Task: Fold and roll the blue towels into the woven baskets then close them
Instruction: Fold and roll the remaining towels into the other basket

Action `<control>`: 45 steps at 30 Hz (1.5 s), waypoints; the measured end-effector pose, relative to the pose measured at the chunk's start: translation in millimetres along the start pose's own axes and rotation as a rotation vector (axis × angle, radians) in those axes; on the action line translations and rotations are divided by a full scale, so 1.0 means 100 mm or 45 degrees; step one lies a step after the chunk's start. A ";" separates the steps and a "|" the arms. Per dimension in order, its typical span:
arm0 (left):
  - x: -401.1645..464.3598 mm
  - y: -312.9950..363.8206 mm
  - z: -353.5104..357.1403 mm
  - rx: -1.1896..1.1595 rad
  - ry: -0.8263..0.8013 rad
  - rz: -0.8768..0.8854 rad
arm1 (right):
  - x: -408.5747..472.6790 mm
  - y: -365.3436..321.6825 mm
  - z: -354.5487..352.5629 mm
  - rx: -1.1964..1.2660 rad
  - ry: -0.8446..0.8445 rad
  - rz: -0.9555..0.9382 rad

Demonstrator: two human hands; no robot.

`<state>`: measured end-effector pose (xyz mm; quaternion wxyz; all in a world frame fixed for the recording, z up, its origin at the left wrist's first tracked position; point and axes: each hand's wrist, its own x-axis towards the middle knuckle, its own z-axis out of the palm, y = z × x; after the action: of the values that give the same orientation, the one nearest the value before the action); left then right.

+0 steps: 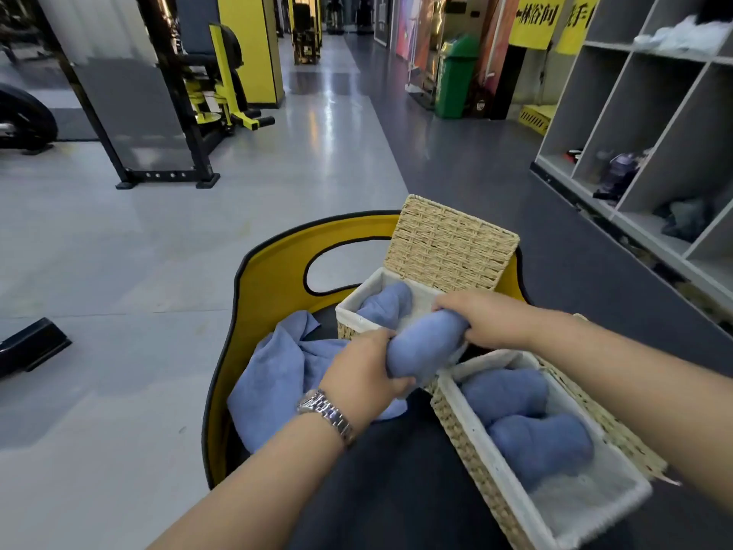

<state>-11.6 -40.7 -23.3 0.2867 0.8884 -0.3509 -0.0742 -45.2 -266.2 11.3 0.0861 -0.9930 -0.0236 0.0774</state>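
Blue terry cloth is filling both of the person's hands: the left hand (363, 369), a metal watch (327, 414) sitting at its wrist, is gripping the near end of a rolled towel (426, 345), and the right hand (490, 319) is curling round its far end. The roll is hanging just above the rim of the far basket (353, 325), where another blue towel (386, 305) is already lying against the white lining. That basket's woven lid (448, 244) is standing open and tilted back behind it. Just beside it, nearer the person, the second basket (464, 430) is lying open with two rolled towels (531, 418) tucked side by side at its far end, the white lining showing bare in the near half. A loose towel (277, 371) is lying crumpled to the left of the baskets. Everything is resting on a dark padded bench (396, 490) with a yellow edge (277, 264), over the grey gym floor (119, 271).
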 end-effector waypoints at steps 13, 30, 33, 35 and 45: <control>1.46 -0.27 0.43 -0.019 -0.020 -0.228 | 1.35 0.56 0.18 -0.306 -0.159 -0.066; 1.78 -0.49 0.69 0.181 -0.401 -0.491 | 1.33 0.51 0.73 -0.690 -0.005 -0.242; 1.69 -0.45 0.62 0.180 -0.454 -0.468 | 1.25 0.40 0.70 -0.659 -0.062 -0.129; 1.56 -0.42 0.53 0.212 -0.373 -0.354 | 1.12 0.31 0.68 -0.643 -0.023 -0.052; -0.04 -1.09 0.09 0.606 0.290 -0.372 | -0.29 -0.66 0.72 0.078 0.309 0.201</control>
<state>45.5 21.9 -92.2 0.0945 0.9742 -0.1925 0.0698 -87.1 -190.7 -42.8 0.1123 -0.9907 0.0676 -0.0361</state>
